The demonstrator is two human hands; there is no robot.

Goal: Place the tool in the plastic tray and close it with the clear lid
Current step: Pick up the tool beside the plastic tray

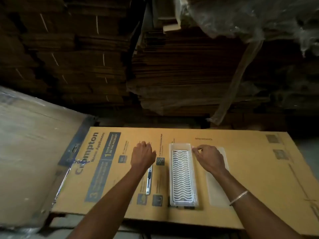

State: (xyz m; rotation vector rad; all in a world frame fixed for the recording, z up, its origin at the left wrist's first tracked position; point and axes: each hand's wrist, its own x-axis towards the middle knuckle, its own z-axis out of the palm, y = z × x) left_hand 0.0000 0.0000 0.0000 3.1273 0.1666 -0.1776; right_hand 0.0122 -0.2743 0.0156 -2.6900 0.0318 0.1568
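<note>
A long clear plastic tray [179, 146] with a white wavy grid insert lies on the cardboard box top, in the middle. A slim metal tool [149, 181] lies left of the tray, its far end hidden under my left hand [143, 156], which hovers over it with fingers loosely curled. My right hand [208, 157] is just right of the tray's far end, fingertips pinched near the tray's rim. A clear flat lid [217, 188] lies on the box to the right of the tray, partly under my right forearm.
The work surface is a large printed cardboard box [259, 178]. A plastic-wrapped box [31, 144] leans at the left. Stacks of flattened cartons [172, 75] rise behind, with plastic sheeting at the top right.
</note>
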